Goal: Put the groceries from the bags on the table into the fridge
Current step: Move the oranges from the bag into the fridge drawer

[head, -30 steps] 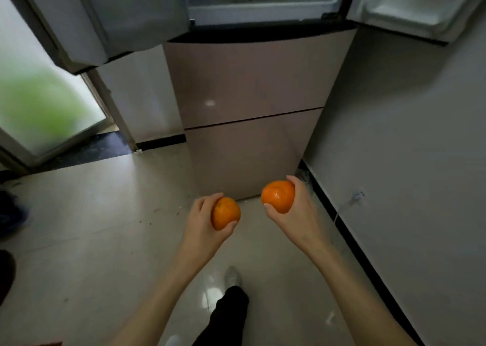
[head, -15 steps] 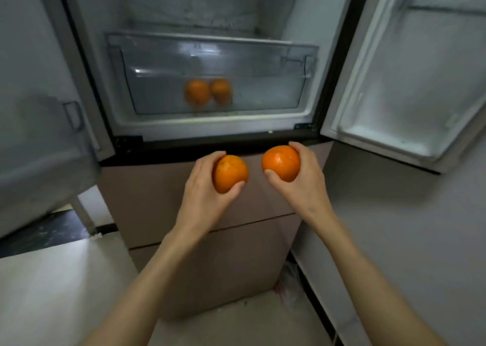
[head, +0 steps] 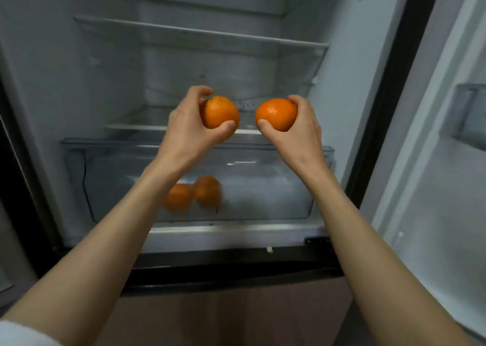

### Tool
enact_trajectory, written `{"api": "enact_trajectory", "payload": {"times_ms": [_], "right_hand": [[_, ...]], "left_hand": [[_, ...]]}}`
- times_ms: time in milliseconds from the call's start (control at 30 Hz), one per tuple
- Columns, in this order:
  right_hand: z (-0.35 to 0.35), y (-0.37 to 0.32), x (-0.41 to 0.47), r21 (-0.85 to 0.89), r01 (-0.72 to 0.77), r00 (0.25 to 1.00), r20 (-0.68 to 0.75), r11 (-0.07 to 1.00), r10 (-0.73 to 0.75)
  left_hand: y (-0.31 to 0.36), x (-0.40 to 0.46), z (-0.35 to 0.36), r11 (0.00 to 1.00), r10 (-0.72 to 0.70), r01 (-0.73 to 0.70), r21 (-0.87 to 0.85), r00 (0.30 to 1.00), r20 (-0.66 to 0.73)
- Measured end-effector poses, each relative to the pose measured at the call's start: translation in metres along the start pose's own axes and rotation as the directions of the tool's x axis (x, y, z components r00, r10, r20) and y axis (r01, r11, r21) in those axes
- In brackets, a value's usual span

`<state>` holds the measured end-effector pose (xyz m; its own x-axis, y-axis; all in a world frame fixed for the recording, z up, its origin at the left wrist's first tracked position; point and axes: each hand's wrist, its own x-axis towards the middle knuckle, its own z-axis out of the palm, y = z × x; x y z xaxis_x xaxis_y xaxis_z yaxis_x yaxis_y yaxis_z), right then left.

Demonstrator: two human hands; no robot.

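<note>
My left hand (head: 188, 127) grips an orange (head: 220, 114) and my right hand (head: 299, 132) grips a second orange (head: 276, 113). Both are held side by side in front of the open fridge, above the clear crisper drawer (head: 263, 195). Two more oranges (head: 194, 195) lie inside that drawer at its left-middle, seen through the front wall. The fridge interior is white with a glass shelf (head: 200, 34) higher up.
The right fridge door (head: 447, 135) stands open with a door bin on its inner side. A dark door edge runs along the left. Below the open compartment is a beige lower drawer front (head: 236, 316).
Both hands have risen with their oranges from waist height to the level of the drawer's top rim. My view has tilted up from the floor to the fridge interior.
</note>
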<state>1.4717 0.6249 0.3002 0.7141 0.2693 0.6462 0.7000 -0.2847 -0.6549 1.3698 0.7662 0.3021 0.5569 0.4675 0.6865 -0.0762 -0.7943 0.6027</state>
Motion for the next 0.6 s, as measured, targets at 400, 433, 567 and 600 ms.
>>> {"api": "enact_trajectory", "payload": {"times_ms": [400, 433, 567, 600], "right_hand": [[0.035, 0.041, 0.065, -0.610, -0.045, 0.864, 0.374, 0.791, 0.337], [0.036, 0.043, 0.066, -0.628, -0.024, 0.861, 0.383, 0.778, 0.336], [0.039, 0.048, 0.067, -0.675, 0.045, 0.849, 0.414, 0.737, 0.327], [0.039, 0.048, 0.066, -0.678, 0.047, 0.850, 0.413, 0.733, 0.327]], "left_hand": [[-0.026, 0.062, 0.061, 0.884, -0.330, 0.147, 0.444, 0.869, 0.368], [-0.028, 0.064, 0.062, 0.876, -0.344, 0.139, 0.462, 0.851, 0.396], [-0.034, 0.063, 0.063, 0.873, -0.324, 0.079, 0.482, 0.832, 0.450], [-0.036, 0.062, 0.064, 0.880, -0.309, 0.076, 0.469, 0.842, 0.443]]}}
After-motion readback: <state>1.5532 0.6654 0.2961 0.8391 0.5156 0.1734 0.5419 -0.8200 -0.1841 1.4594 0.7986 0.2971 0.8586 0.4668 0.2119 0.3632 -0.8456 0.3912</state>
